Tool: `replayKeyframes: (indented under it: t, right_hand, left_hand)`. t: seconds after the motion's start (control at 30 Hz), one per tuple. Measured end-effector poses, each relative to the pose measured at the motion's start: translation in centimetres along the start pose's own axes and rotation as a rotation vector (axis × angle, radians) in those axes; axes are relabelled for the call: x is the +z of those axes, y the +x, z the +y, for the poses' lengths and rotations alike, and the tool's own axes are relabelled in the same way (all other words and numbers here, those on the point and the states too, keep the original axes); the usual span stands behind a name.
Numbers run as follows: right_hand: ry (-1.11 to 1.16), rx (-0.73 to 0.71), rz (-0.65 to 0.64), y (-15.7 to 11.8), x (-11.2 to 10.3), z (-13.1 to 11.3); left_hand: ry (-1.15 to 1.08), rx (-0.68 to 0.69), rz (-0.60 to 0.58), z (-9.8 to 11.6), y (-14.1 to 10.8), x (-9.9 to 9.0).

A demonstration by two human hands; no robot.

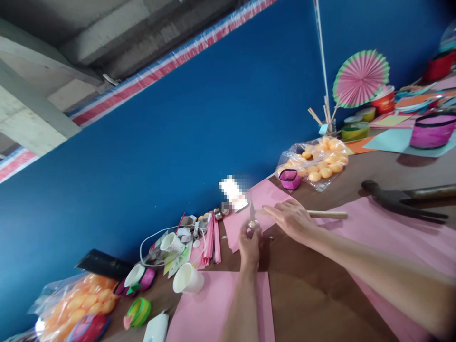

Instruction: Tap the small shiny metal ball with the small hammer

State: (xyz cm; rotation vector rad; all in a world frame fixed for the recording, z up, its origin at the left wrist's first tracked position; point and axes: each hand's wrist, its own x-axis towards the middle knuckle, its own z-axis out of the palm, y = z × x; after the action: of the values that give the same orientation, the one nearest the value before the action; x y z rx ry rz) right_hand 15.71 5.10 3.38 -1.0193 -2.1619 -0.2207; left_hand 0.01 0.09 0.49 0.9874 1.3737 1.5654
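Observation:
My left hand point(250, 244) is closed around a small shiny metal ball point(253, 225), held just above the brown table near the pink paper. A dark pointed piece point(252, 210) stands up from the top of the ball. To the right, my right hand point(290, 219) is over a light wooden stick point(327, 215), its fingers reaching left toward the ball. The stick passes under the palm and comes out on the right. How the right fingers grip it is partly hidden.
A claw hammer point(399, 202) lies on pink paper at the right. Bagged orange balls point(320, 164) sit at the back, others at front left. A white cup point(188, 279) stands left of my left hand. A blue wall point(171, 142) rises behind the table.

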Motion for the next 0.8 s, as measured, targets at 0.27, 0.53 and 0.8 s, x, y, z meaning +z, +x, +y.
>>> replayKeyframes:
  t: [0.27, 0.53, 0.8]
  right_hand:
    - [-0.023, -0.021, -0.029, 0.0, -0.8, -0.4]
    - [-0.039, 0.015, -0.029, 0.1, -1.0, -0.4]
    - [-0.032, 0.007, -0.022, -0.1, -1.2, -0.5]
  left_hand:
    - [0.012, 0.006, -0.02, 0.0, -0.2, 0.1]
    - [0.106, 0.086, -0.015, -0.9, 0.2, -0.1]
    - [0.105, 0.072, 0.005, -0.4, -0.1, 0.2]
